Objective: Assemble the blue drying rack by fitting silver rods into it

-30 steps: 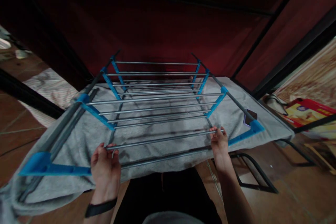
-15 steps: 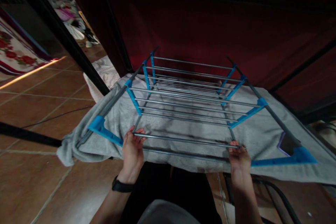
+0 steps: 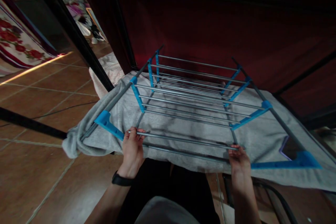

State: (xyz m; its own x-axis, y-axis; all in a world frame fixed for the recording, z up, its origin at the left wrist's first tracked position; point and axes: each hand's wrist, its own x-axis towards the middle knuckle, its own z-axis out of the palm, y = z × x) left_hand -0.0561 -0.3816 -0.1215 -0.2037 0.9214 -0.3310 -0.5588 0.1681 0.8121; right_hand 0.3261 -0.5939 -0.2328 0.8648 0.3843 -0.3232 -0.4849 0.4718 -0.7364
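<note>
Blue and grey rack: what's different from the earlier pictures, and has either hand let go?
The head view swung left: the rack, left hand and right hand sit farther right in the frame, the floral cloth has come in at left, and the red and yellow box has dropped out at right. Both hands stay on the front rod; the rack stays on the grey cloth.

A dark red panel (image 3: 210, 31) with black framing fills the upper middle and right of the frame, mostly in shadow. Brown floor tiles (image 3: 39, 171) with pale grout lines spread across the left, catching a dull glare near the bottom edge, with a thin dark cable (image 3: 63, 109) running over them. At upper left, a slanting black post (image 3: 70, 35) stands near a floral-patterned fabric (image 3: 18, 40), whose lower edge meets a bright strip of light (image 3: 36, 68)
</note>
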